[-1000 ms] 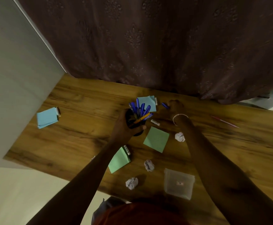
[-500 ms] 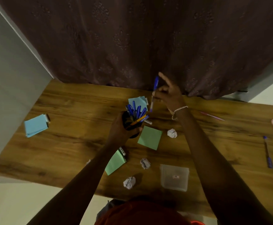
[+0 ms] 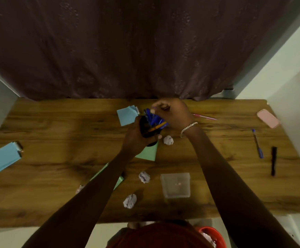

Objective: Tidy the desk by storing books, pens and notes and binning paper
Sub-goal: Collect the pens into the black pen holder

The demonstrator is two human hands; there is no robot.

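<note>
My left hand [image 3: 136,138] grips a black pen holder [image 3: 146,127] packed with blue pens [image 3: 154,119] at the middle of the wooden desk [image 3: 56,126]. My right hand [image 3: 174,111] hovers right over the holder's top, fingers pinched on a blue pen among the others. Loose pens lie on the desk: a pink pen [image 3: 205,117] behind my right wrist, a blue pen [image 3: 257,144] and a black pen [image 3: 273,161] at the right. Crumpled paper balls [image 3: 168,140] [image 3: 144,177] [image 3: 130,201] are scattered in the middle.
Blue note pads lie at the far left [image 3: 2,159] and behind the holder [image 3: 127,115]; green notes [image 3: 148,153] lie under my left arm. A clear plastic box [image 3: 175,185] sits near the front edge, a pink case [image 3: 267,118] at the back right. A red bin [image 3: 211,236] with paper stands below the desk.
My right hand picked a blue pen off the desk, lifted it, then brought it down onto the holder's top. My left hand kept hold of the holder.
</note>
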